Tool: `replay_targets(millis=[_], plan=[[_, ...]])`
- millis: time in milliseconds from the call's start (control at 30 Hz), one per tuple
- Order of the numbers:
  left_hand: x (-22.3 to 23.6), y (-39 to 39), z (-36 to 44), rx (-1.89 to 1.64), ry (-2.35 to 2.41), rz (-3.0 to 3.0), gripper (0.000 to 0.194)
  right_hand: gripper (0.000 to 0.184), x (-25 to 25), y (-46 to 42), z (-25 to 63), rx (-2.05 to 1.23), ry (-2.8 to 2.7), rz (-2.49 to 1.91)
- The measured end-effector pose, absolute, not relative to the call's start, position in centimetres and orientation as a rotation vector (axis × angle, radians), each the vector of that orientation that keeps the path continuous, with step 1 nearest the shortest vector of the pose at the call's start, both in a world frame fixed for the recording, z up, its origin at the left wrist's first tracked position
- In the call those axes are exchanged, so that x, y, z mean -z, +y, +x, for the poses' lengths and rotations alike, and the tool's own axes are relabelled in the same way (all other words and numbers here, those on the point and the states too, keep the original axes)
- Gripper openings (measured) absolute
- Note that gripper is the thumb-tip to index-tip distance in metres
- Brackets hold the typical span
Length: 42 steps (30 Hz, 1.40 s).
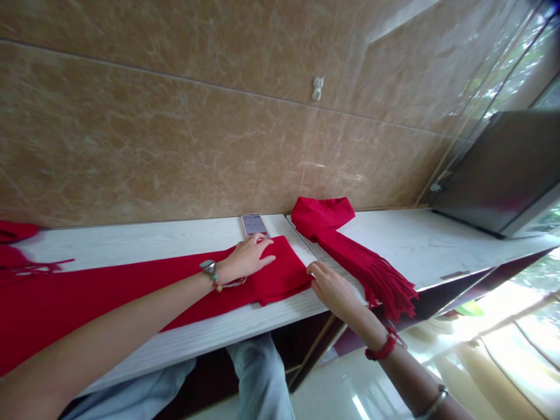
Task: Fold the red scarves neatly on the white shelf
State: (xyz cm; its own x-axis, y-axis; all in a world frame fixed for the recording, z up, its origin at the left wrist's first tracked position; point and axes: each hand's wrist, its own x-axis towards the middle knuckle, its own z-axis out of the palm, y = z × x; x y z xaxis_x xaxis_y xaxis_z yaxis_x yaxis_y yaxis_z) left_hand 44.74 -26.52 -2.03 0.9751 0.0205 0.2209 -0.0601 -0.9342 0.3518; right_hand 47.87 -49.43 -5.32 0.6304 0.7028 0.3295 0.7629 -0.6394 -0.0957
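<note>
A long red scarf (184, 271) lies along the white tabletop, and its right end is folded over on itself. My left hand (247, 256) rests on the cloth near this folded end, palm down and fingers apart. At the corner of the fold, my right hand (329, 284) pinches the scarf's edge between thumb and fingers. Just right of it lies a second red scarf (345, 251), looped at the back, with its fringe hanging over the front edge. A phone (254, 224) lies by the wall, partly covered by my left fingers.
The narrow white table (131, 230) runs against a brown marbled wall (175, 146). More red fringed cloth (17, 254) lies at the far left. A large dark box-shaped object (503, 169) stands at the right end. A small white cat-shaped hook (317, 87) is on the wall.
</note>
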Motion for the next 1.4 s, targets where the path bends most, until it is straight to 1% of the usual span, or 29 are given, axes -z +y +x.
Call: replay_targets(millis=[67,133,200,267,333,467,600,767,867,1067,1133,1300,1400], plan=[[2.1,-26.7,40.3,-0.334,-0.127,2.94,0.049,0.03,5.3,-49.3,47.8,0.489,-1.335,-2.591],[2.3,-26.9,36.4,-0.242,-0.09,3.081,0.055,0.033,5.2,-49.1,47.9,0.567,-1.536,-2.511],[2.7,-27.2,33.5,-0.142,-0.062,3.176,0.053,0.033,5.1,-48.8,48.1,0.565,-1.729,-2.434],[3.0,-27.4,32.0,-0.101,-0.098,3.248,0.045,0.034,5.1,-48.7,48.4,0.494,-1.847,-2.384],[3.2,-27.4,31.6,-0.11,-0.175,3.32,0.038,0.037,5.3,-48.7,48.8,0.429,-1.875,-2.372],[2.5,-27.1,32.0,-0.168,-0.274,3.424,0.036,0.045,5.3,-48.9,49.0,0.402,-1.741,-2.408],[1.8,-27.3,31.4,-0.268,-0.334,3.464,0.035,0.045,5.4,-49.5,48.9,0.484,-1.69,-2.365],[3.9,-28.3,30.3,-0.125,-0.555,3.489,0.041,0.042,6.4,-50.3,48.9,0.452,-1.894,-2.282],[4.2,-28.5,30.2,-0.096,-0.514,3.46,0.042,0.04,6.7,-50.4,48.9,0.395,-1.918,-2.272],[0.5,-27.8,30.6,-0.267,-0.287,3.362,0.039,0.037,5.4,-50.2,48.5,0.456,-1.705,-2.207],[0.1,-27.8,30.4,-0.287,-0.281,3.354,0.038,0.036,5.0,-50.4,48.2,0.439,-1.687,-2.161],[2.5,-28.0,29.6,-0.105,-0.602,3.375,0.036,0.036,5.5,-51.5,47.6,0.267,-1.934,-2.135],[3.3,-27.9,29.8,-0.071,-0.647,3.391,0.028,0.037,5.8,-51.8,47.4,0.259,-1.968,-2.145]])
